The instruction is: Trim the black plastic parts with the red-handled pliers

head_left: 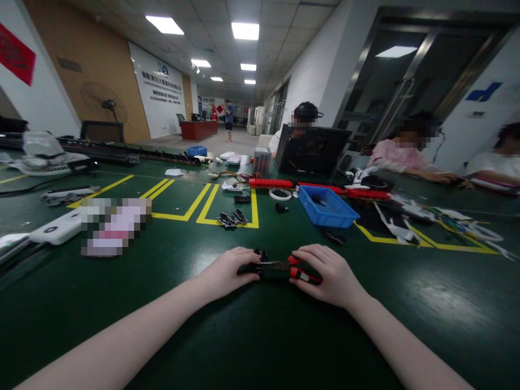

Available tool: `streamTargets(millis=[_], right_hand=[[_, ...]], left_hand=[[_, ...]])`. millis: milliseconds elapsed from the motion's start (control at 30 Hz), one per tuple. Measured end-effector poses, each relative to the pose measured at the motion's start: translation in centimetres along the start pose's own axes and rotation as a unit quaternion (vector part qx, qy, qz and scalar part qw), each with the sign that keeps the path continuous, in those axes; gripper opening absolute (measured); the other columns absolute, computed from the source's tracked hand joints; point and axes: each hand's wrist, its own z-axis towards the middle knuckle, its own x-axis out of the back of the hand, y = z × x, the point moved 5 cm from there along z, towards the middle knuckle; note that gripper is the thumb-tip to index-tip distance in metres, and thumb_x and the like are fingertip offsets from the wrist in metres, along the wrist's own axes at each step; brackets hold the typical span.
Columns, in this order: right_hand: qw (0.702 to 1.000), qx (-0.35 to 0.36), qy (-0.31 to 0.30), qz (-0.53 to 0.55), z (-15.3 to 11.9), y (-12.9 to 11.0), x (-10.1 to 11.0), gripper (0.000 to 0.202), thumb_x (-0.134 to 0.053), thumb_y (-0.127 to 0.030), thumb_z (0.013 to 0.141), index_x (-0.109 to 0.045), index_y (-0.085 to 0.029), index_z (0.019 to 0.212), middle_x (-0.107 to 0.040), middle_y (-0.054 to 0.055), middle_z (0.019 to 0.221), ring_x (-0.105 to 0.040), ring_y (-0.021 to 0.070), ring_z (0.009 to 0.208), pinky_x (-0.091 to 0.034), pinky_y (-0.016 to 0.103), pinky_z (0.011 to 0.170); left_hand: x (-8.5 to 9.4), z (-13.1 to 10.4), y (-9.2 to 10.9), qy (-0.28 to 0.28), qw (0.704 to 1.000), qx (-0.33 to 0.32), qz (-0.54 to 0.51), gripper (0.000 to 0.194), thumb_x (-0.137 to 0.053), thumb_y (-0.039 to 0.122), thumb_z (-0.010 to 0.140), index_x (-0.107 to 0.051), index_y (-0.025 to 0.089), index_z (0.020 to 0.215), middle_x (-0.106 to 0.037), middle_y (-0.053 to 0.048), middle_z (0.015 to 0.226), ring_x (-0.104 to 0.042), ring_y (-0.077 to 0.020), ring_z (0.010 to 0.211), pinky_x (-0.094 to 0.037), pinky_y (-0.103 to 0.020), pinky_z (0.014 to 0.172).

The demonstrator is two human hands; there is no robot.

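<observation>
My right hand (333,276) is wrapped round the red-and-black handles of pliers (278,266). Their metal jaws point left and meet a small black part (248,268), which my left hand (231,273) pinches between thumb and fingers. What exactly the black part is cannot be made out. Both hands are just above the green table, close to its near side. Beyond them, several small black pieces (232,218) lie inside a yellow taped outline. A blue bin (327,206) with a dark item in it stands past my right hand.
A white power strip (65,223) and a blurred pinkish object (117,227) lie to the left. Red strips (270,183), a white ring (280,194) and a black monitor (311,151) are farther back. Several people sit across the table; a person (229,119) stands in the distance.
</observation>
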Motion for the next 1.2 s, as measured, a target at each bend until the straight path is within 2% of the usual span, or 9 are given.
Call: streamTargets(millis=[67, 200, 267, 467, 700, 900, 1200], right_hand=[[1.0, -0.006, -0.009, 0.001, 0.0, 0.0, -0.03, 0.041, -0.068, -0.04, 0.078, -0.061, -0.017, 0.112, -0.068, 0.012, 0.104, -0.064, 0.0244, 0.093, -0.054, 0.04, 0.079], [1.0, -0.013, -0.014, 0.001, 0.06, 0.04, -0.02, 0.04, -0.067, -0.039, 0.079, -0.061, -0.018, 0.112, -0.068, 0.012, 0.104, -0.064, 0.0248, 0.094, -0.054, 0.04, 0.079], [1.0, -0.017, -0.016, 0.0, 0.08, 0.15, -0.1, 0.04, -0.067, -0.04, 0.079, -0.061, -0.019, 0.113, -0.067, 0.012, 0.105, -0.063, 0.025, 0.094, -0.053, 0.041, 0.08], [0.999, -0.022, -0.031, -0.01, 0.05, 0.37, -0.55, 0.041, -0.067, -0.036, 0.08, -0.057, -0.016, 0.115, -0.064, 0.014, 0.109, -0.06, 0.0266, 0.1, -0.051, 0.043, 0.085], [0.998, -0.019, -0.062, 0.002, 0.15, -0.13, -0.78, 0.04, -0.063, -0.037, 0.083, -0.056, -0.018, 0.117, -0.062, 0.014, 0.113, -0.058, 0.0275, 0.104, -0.05, 0.046, 0.088], [0.998, -0.02, -0.063, 0.008, 0.14, -0.19, -0.71, 0.041, -0.067, -0.037, 0.079, -0.058, -0.019, 0.115, -0.064, 0.012, 0.11, -0.06, 0.0265, 0.101, -0.051, 0.045, 0.087], [0.998, -0.021, -0.057, 0.002, 0.22, -0.34, -0.76, 0.039, -0.068, -0.037, 0.078, -0.059, -0.018, 0.111, -0.065, 0.011, 0.105, -0.061, 0.0245, 0.093, -0.052, 0.041, 0.08]], left_hand=[[-0.04, 0.06, 0.05, 0.006, 1.0, -0.011, 0.017, 0.029, -0.07, 0.021, 0.083, -0.064, 0.023, 0.112, -0.066, -0.005, 0.116, -0.056, -0.0243, 0.116, -0.038, -0.046, 0.106], [0.15, 0.05, 0.18, 0.031, 0.997, -0.028, 0.063, 0.025, -0.072, 0.024, 0.081, -0.065, 0.023, 0.105, -0.067, -0.003, 0.11, -0.056, -0.0249, 0.115, -0.024, -0.054, 0.113], [0.3, -0.06, 0.21, 0.044, 0.996, -0.027, 0.075, 0.021, -0.073, 0.025, 0.079, -0.066, 0.022, 0.099, -0.065, -0.005, 0.111, -0.053, -0.0267, 0.118, -0.024, -0.055, 0.113], [0.11, -0.33, -0.1, 0.031, 0.999, 0.004, 0.04, 0.02, -0.072, 0.028, 0.079, -0.063, 0.02, 0.095, -0.045, -0.009, 0.141, -0.037, -0.0301, 0.135, -0.022, -0.055, 0.114], [0.26, -0.17, 0.27, 0.008, 1.0, 0.022, -0.017, 0.019, -0.07, 0.024, 0.08, -0.06, 0.02, 0.095, -0.053, -0.009, 0.128, -0.05, -0.0266, 0.119, -0.043, -0.045, 0.101], [0.41, -0.17, 0.42, 0.0, 0.999, 0.029, -0.018, 0.02, -0.072, 0.029, 0.079, -0.061, 0.02, 0.094, -0.056, -0.006, 0.118, -0.052, -0.0263, 0.112, -0.045, -0.043, 0.096], [0.52, 0.02, 0.74, 0.01, 1.0, 0.013, -0.001, 0.021, -0.072, 0.028, 0.078, -0.061, 0.02, 0.093, -0.059, -0.006, 0.112, -0.052, -0.0266, 0.107, -0.044, -0.043, 0.093]])
